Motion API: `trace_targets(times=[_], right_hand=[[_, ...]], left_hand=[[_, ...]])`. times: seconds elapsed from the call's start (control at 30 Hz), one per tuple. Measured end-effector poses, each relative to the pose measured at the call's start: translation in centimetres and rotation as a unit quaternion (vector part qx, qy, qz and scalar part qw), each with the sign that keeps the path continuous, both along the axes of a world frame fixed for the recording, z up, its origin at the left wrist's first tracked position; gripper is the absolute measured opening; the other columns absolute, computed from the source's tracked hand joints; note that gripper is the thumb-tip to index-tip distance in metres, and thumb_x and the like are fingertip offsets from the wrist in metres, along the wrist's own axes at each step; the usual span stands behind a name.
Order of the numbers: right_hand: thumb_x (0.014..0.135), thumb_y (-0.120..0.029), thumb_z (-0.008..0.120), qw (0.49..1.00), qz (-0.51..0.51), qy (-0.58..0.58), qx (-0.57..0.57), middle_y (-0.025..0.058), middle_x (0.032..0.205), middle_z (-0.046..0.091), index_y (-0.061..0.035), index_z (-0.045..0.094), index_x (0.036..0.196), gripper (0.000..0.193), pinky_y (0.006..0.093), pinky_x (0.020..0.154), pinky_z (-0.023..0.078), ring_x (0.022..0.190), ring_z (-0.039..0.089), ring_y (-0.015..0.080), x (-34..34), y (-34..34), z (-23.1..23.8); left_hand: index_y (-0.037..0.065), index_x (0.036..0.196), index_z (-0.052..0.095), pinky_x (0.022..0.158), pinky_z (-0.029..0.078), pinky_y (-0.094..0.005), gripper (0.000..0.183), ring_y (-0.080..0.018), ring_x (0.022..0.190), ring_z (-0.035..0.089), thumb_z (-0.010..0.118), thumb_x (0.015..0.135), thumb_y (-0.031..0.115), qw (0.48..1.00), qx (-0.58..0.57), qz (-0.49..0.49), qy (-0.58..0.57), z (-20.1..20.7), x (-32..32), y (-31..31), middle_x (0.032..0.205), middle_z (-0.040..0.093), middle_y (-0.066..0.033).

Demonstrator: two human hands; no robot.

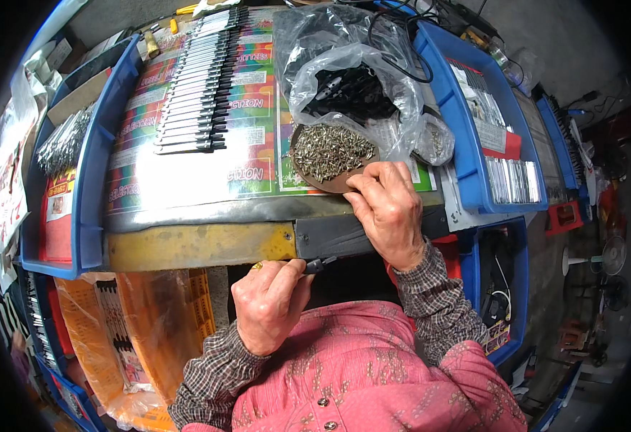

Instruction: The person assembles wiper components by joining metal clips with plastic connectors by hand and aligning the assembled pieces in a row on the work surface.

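The left hand grips a small black plastic part between thumb and fingers, its free end pointing right, just in front of the worktable's near edge. The right hand has its thumb and index fingertip close together at the near right rim of a shallow brown dish; whether anything tiny is pinched there I cannot tell. The dish holds a heap of small metal screw-like pieces. Just beyond it, an open clear plastic bag contains more black plastic parts, and a smaller clear bag lies just right of the dish. On the far left of the tabletop, slim silver-and-black pieces lie side by side in a long row. A blue tray stands at the left and another blue bin at the right, both holding slim silvery pieces
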State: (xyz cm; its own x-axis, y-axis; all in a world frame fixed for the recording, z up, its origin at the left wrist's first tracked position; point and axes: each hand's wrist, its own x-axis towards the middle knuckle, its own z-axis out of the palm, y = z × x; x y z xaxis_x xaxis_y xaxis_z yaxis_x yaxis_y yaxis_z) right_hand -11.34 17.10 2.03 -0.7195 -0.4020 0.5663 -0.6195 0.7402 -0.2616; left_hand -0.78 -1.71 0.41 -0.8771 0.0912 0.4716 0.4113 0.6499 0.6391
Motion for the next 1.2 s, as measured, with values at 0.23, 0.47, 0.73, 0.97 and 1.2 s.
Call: trace_targets(times=[0.23,0.47,0.73,0.97,1.2], right_hand=[[0.070,-0.001,0.072,0.996,0.044,-0.061,-0.045,0.0081,0.084,0.056,-0.0036,0.063,0.082,0.015,0.0371,0.071,0.045,0.083,0.054,0.0270,-1.0,0.5,0.6],[0.070,0.001,0.069,0.991,0.066,-0.082,-0.084,0.0084,0.077,0.056,-0.0037,0.060,0.079,0.013,0.0372,0.067,0.045,0.076,0.056,0.0271,-0.7,0.6,0.5],[0.075,0.004,0.068,0.930,0.177,-0.244,-0.208,0.0076,0.081,0.063,-0.0009,0.062,0.085,0.012,0.0300,0.067,0.049,0.073,0.061,0.0189,5.1,0.0,1.0],[0.073,0.003,0.069,0.923,0.223,-0.207,-0.236,0.0075,0.084,0.061,-0.0030,0.059,0.086,0.018,0.0341,0.069,0.047,0.076,0.059,0.0243,6.2,-0.4,0.1],[0.074,0.003,0.070,0.928,0.207,-0.211,-0.226,0.0085,0.086,0.063,-0.0020,0.060,0.086,0.016,0.0342,0.072,0.049,0.080,0.061,0.0244,6.8,-0.1,-0.1]], left_hand=[[0.002,0.088,0.063,0.055,0.047,-0.0332,0.024,-0.0251,0.060,0.060,0.075,0.068,-0.002,1.000,-0.003,-0.003,-0.005,0.3,0.1,0.1,0.071,0.060,-0.0100],[0.003,0.087,0.063,0.052,0.045,-0.0307,0.022,-0.0208,0.056,0.057,0.076,0.069,-0.001,1.000,-0.003,-0.002,-0.012,0.6,0.3,0.1,0.070,0.060,-0.0086],[0.002,0.085,0.064,0.048,0.041,-0.0278,0.015,-0.0148,0.051,0.050,0.073,0.074,0.001,0.994,0.052,-0.028,-0.097,1.4,0.6,0.1,0.066,0.057,-0.0074],[0.004,0.086,0.063,0.052,0.046,-0.0350,0.018,-0.0256,0.058,0.058,0.075,0.071,0.004,0.994,0.042,-0.035,-0.099,2.0,0.9,0.5,0.068,0.057,-0.0099],[0.003,0.087,0.064,0.050,0.044,-0.0311,0.018,-0.0202,0.055,0.056,0.074,0.071,0.001,0.997,0.017,-0.028,-0.074,1.7,1.1,0.7,0.067,0.057,-0.0084]])
